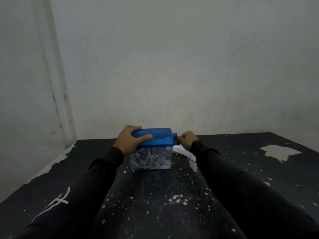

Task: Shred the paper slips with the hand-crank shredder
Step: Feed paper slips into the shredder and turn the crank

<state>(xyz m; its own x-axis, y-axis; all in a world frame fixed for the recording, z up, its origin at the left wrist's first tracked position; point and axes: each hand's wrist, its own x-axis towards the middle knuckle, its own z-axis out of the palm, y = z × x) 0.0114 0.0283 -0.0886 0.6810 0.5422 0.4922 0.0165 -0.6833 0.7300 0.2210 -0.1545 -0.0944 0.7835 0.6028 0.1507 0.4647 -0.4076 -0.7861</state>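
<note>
The hand-crank shredder (160,138) stands near the far edge of the black table: a blue lid on a clear bin (151,160) packed with white paper shreds. My left hand (128,140) grips the lid's left end, thumb lying across the top. My right hand (189,138) is curled at the lid's right side, where the blue crank hub (174,136) sticks out; the handle itself is hidden inside the fist. White paper slips (181,150) lie on the table just right of the bin, partly under my right wrist.
The black table (155,195) is flecked with chipped paint and small paper bits; a large bare patch (281,151) shows at the right. A pale wall rises close behind the shredder, and the table's left edge runs along the side wall.
</note>
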